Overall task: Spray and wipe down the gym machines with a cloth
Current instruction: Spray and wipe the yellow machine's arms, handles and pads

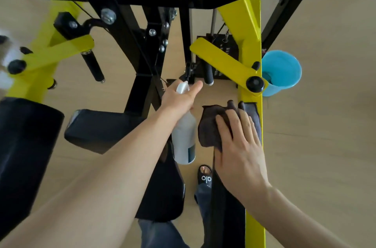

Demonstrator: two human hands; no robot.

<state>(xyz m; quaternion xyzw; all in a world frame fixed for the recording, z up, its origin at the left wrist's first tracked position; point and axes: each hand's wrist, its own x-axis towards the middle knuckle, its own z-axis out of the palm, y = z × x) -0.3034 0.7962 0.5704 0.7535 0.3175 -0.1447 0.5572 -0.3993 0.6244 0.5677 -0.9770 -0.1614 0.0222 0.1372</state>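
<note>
Flat right hand [242,146] on crumpled brown cloth [209,127], black pad [227,207] beneath.

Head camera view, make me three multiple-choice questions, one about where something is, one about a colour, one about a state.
1. Where is the cloth?
A. On the floor
B. Under the right hand, against the black pad
C. In the bucket

2. What colour is the bucket?
A. Blue
B. Red
C. White

3. What is the left hand doing?
A. Hanging idle
B. Gripping a handle
C. Holding the spray bottle

Answers: B, flat fingers press the cloth on the pad; A, blue beside the yellow frame; C, fingers wrap the bottle's neck.
</note>
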